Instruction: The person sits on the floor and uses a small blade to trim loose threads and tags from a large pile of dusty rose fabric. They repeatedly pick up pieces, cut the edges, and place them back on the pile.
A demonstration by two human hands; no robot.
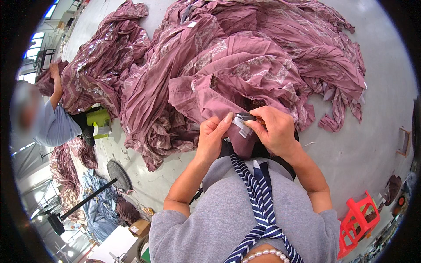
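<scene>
Mauve fabric [258, 57] with pale patterned bands lies heaped in front of me, and one part of it comes up to my lap. My left hand [212, 135] pinches an edge of this fabric between thumb and fingers, beside a white label [242, 126]. On the label's other side, my right hand [277, 130] is closed, with its thumb at the label. A small dark flat piece [248, 116] shows at its fingertips; whether it is a tool or part of the cloth cannot be made out.
At the left a co-worker [57, 125] in a blue-grey top reaches toward the heap, near a lime-green container [100, 122]. A stand with a round dark base [119, 175] is at lower left, by blue cloth [103, 204]. A red plastic stool [357, 223] stands at lower right.
</scene>
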